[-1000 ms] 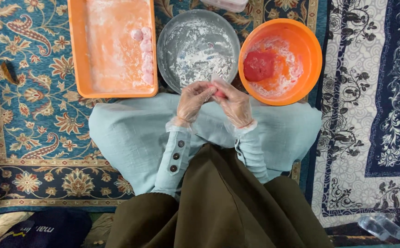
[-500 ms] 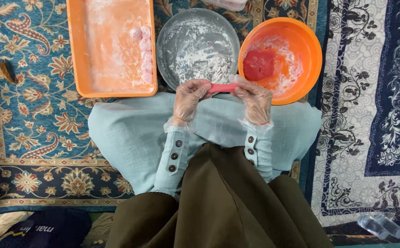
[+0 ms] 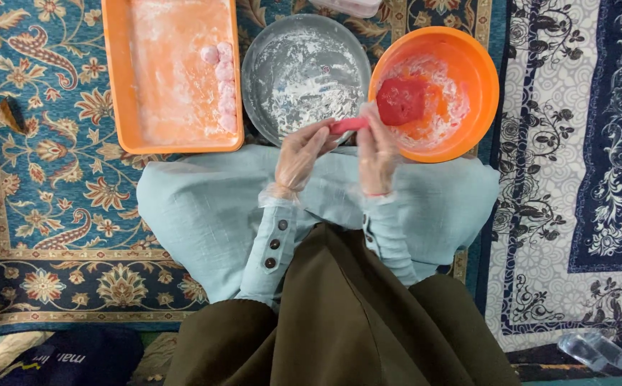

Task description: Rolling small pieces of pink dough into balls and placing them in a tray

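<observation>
Dough strip stretched longer, ends hidden

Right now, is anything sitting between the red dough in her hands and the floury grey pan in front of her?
Nothing visible does. The left hand and right hand hold the red dough strip at the near rim of the grey pan, with no object between.

clear plastic gloves | pale blue buttoned sleeves | olive-brown headscarf
</observation>
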